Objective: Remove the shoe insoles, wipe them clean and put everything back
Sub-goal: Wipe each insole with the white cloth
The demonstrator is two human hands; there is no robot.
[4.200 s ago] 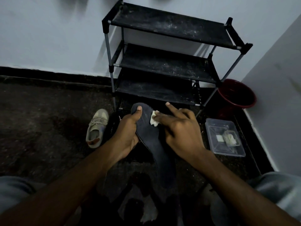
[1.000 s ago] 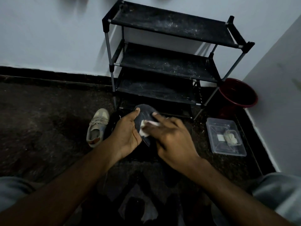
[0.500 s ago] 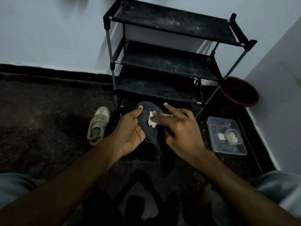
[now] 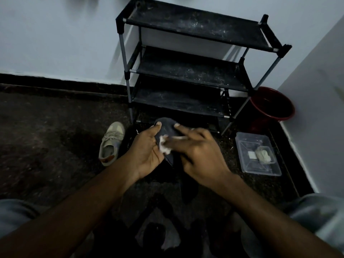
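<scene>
Rubbing goes on: since half a second ago the wipe [image 4: 164, 148] has slid from the toe of the insole [image 4: 166, 125] back toward the left palm, so this looks like one more stroke, not a finish. The left hand [image 4: 147, 151] grips the insole, thumb curled over its toe, in front of the rack [image 4: 186, 101]. The right hand [image 4: 197, 153] presses the wipe with outstretched fingers; blur hides any pinch. The shoe [image 4: 111, 144] waits on the floor [image 4: 55, 136].
</scene>
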